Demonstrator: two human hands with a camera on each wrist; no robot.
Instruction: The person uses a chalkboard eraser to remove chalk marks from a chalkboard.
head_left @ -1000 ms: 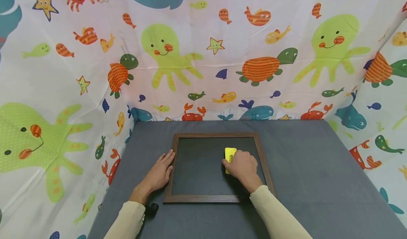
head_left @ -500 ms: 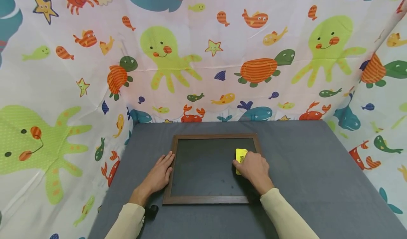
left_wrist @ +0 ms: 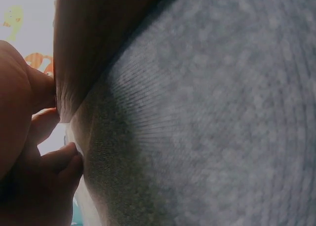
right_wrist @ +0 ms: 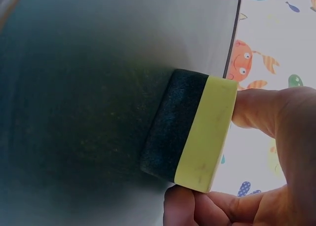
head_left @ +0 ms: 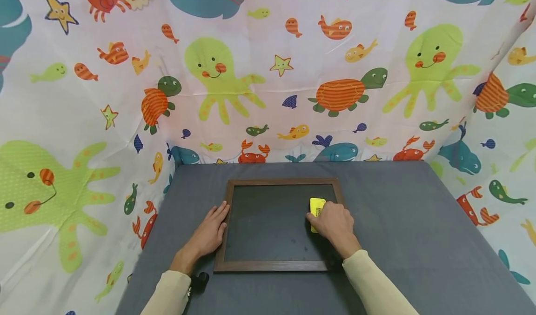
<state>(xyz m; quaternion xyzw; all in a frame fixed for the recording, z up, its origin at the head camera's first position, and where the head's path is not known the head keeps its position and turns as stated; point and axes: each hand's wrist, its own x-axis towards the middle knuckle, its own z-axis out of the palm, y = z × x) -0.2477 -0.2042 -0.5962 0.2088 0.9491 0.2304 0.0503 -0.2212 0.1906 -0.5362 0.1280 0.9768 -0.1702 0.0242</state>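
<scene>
A small blackboard in a brown wooden frame lies flat on the grey table. My right hand grips a yellow board eraser on the right part of the board. In the right wrist view the eraser shows a yellow top and a dark felt side, pinched between thumb and fingers, the felt against the board surface. My left hand rests with fingers extended on the frame's left edge; the left wrist view shows its fingers beside the frame.
Grey cloth covers the table around the board. A small black object lies by the left wrist, its kind unclear. A white curtain printed with sea animals stands at the back and both sides.
My right hand has slid the eraser a little to the right across the board, then stayed there over the last half second. The left hand has not moved on the frame.
</scene>
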